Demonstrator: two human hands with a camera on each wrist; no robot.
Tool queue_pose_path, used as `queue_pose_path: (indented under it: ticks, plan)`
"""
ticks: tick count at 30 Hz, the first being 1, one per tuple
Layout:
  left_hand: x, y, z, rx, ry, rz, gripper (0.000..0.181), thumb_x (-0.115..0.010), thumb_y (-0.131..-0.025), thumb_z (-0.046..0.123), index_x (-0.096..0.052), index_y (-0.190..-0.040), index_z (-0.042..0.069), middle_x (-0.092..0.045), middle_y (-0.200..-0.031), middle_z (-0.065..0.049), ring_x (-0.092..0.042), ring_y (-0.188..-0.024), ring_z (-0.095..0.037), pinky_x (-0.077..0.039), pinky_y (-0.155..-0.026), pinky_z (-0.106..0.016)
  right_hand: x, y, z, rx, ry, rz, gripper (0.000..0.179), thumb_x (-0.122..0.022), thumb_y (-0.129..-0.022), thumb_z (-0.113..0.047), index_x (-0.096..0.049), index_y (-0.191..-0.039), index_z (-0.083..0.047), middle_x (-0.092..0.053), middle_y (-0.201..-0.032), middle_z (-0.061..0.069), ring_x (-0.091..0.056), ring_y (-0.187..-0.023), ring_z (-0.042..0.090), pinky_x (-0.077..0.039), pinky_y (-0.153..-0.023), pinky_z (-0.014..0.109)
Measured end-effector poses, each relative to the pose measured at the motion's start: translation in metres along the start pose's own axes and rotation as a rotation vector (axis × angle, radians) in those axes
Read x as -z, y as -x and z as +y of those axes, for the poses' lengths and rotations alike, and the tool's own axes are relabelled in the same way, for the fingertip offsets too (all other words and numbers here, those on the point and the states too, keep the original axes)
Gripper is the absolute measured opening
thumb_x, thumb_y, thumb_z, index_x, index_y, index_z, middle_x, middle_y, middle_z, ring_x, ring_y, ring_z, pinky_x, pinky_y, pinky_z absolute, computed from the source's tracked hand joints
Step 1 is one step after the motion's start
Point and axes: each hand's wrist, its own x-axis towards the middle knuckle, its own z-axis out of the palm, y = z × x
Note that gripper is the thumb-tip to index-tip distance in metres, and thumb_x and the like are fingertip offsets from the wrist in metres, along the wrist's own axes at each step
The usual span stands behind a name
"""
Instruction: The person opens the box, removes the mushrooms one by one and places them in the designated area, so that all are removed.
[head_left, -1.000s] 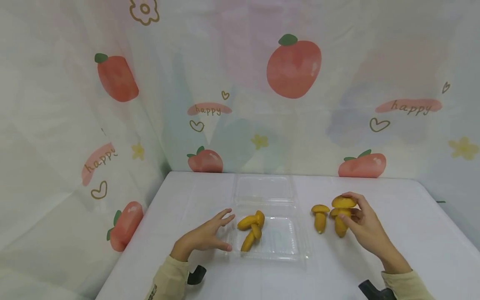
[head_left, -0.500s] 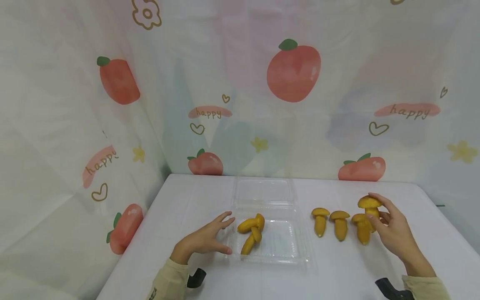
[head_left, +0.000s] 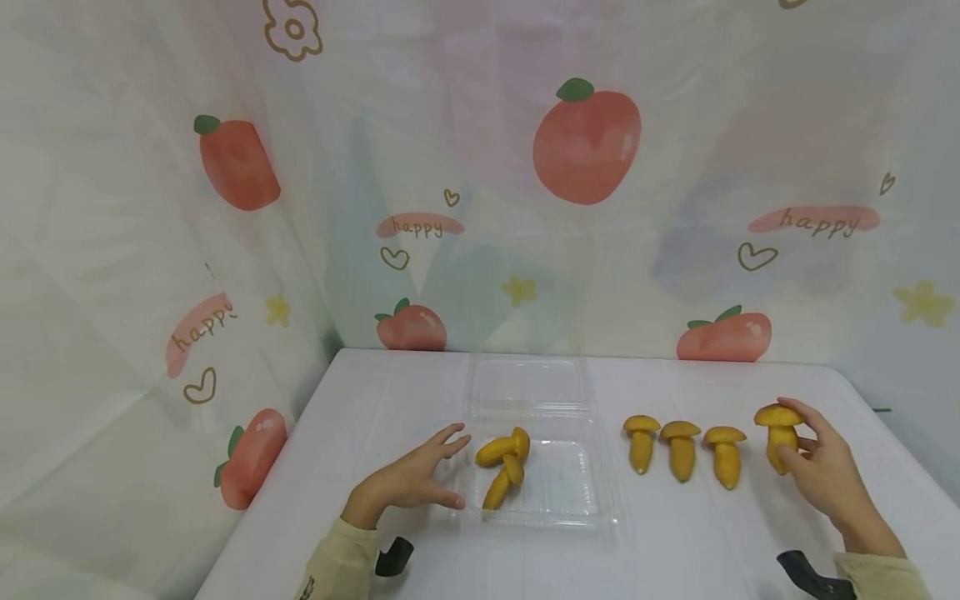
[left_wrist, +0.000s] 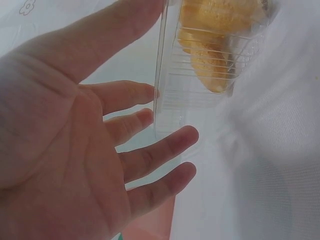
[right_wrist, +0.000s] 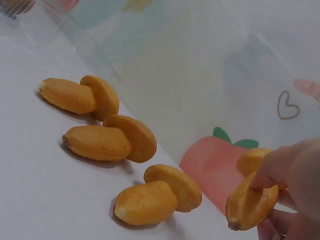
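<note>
My right hand (head_left: 825,471) grips a yellow mushroom (head_left: 777,433) by its stem, thumb in front and fingers behind, at the right of the table. To its left lie three more mushrooms in a row, caps pointing away: a left one (head_left: 641,444), a middle one (head_left: 681,451) and a right one (head_left: 725,457). With fingers spread, my left hand (head_left: 408,475) stays at the left side of a clear plastic box (head_left: 573,479); in the left wrist view its fingertips (left_wrist: 187,136) are right by the box wall. Two mushrooms (head_left: 504,465) lie crossed inside the box.
The clear lid (head_left: 528,382) lies folded back behind the box. A white cloth covers the table (head_left: 675,550). Behind it hangs a printed curtain (head_left: 480,125), with another curtain side (head_left: 97,333) along the left.
My right hand has moved right with a mushroom in its grip, past the row, where two more lying mushrooms now show fully. My left hand has stayed by the box.
</note>
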Motion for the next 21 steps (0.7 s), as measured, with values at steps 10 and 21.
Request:
queue_pose_path:
  ticks: [10, 21]
  plan:
    - [-0.001, -0.001, -0.002, 0.002, -0.004, 0.012, 0.094, -0.084, -0.083, 0.028, -0.032, -0.158, 0.003, -0.017, -0.169, -0.017, -0.028, -0.152, -0.042, -0.029, -0.119, -0.063, -0.002, -0.007, 0.036, -0.092, 0.017, -0.117, 0.067, -0.051, -0.092, 0.006, -0.022, -0.152, 0.012, -0.029, -0.141, 0.047, -0.060, -0.100, 0.051, -0.047, -0.060, 0.012]
    - [0.000, 0.000, -0.001, 0.016, 0.014, 0.001, 0.094, -0.084, -0.084, 0.027, -0.031, -0.158, 0.005, -0.015, -0.170, -0.015, -0.028, -0.153, -0.042, -0.029, -0.119, -0.064, -0.009, -0.007, 0.045, -0.156, 0.010, -0.159, 0.070, -0.049, -0.093, 0.003, -0.018, -0.155, 0.009, -0.024, -0.145, 0.049, -0.041, -0.120, 0.069, -0.040, -0.062, 0.006]
